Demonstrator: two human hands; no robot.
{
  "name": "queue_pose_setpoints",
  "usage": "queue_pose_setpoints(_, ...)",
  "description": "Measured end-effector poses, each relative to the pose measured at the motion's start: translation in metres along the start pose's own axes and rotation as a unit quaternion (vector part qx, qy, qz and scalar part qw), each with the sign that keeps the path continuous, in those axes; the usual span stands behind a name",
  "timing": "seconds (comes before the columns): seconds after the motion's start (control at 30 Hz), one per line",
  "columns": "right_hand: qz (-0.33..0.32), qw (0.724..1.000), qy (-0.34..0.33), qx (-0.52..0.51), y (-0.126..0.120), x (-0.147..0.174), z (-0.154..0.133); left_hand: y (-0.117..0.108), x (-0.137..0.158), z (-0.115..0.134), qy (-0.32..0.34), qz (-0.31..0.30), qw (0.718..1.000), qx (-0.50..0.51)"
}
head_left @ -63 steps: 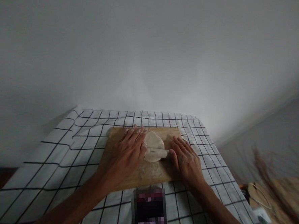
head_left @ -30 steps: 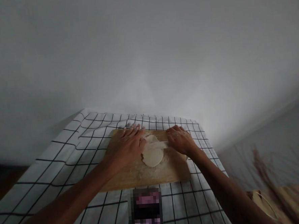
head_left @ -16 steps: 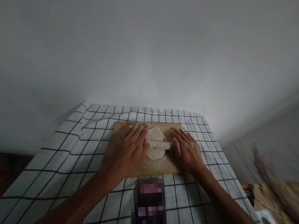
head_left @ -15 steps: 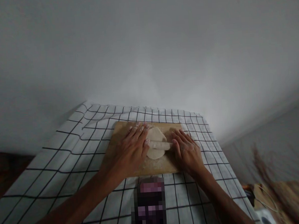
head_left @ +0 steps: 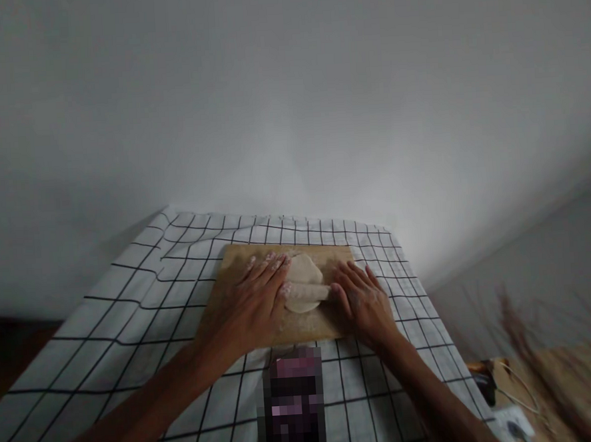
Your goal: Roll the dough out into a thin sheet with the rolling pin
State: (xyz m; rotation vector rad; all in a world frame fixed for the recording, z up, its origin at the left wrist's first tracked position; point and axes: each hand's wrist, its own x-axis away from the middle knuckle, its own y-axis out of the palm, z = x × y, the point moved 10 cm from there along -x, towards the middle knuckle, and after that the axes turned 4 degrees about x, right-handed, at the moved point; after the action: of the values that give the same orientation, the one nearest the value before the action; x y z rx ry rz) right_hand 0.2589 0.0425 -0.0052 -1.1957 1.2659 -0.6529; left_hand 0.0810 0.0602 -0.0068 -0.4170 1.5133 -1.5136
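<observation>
On a wooden board (head_left: 302,330) lies a flattened round of pale dough (head_left: 302,267). A floury rolling pin (head_left: 307,292) rests crosswise on the dough's nearer half. My left hand (head_left: 260,296) lies over the pin's left end, its floury fingers stretched out flat and pointing away from me. At the other end, my right hand (head_left: 363,300) sits palm down over the tip of the pin, fingers extended. Both palms hide the ends of the pin, and the left one covers part of the dough's left edge.
A white cloth with black grid lines (head_left: 146,323) covers the table, which stands against a pale wall (head_left: 268,102). A blurred, pixelated patch (head_left: 294,401) is at the near edge. Dry branches (head_left: 517,327) and a white box with a cable (head_left: 513,421) are at the lower right.
The view has shifted slightly, so the board and hands appear a little further left. The pin lies a touch nearer me on the dough, with both hands still on it.
</observation>
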Motion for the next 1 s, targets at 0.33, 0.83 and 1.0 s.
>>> queue_pose_setpoints(0.33, -0.114, 0.993, -0.038, 0.018, 0.038, -0.115, 0.031, 0.025, -0.061, -0.064, -0.064, 0.012, 0.998, -0.024)
queue_pose_setpoints(0.83, -0.001, 1.000, 0.023, 0.003, 0.019, -0.023, 0.011, -0.002, -0.024, -0.014, 0.002, 0.051, 0.999, -0.019)
queue_pose_setpoints(1.0, 0.025, 1.000, -0.003, -0.005, 0.012, 0.017, -0.010, 0.004, 0.010, 0.000, 0.017, 0.038, 0.999, -0.019)
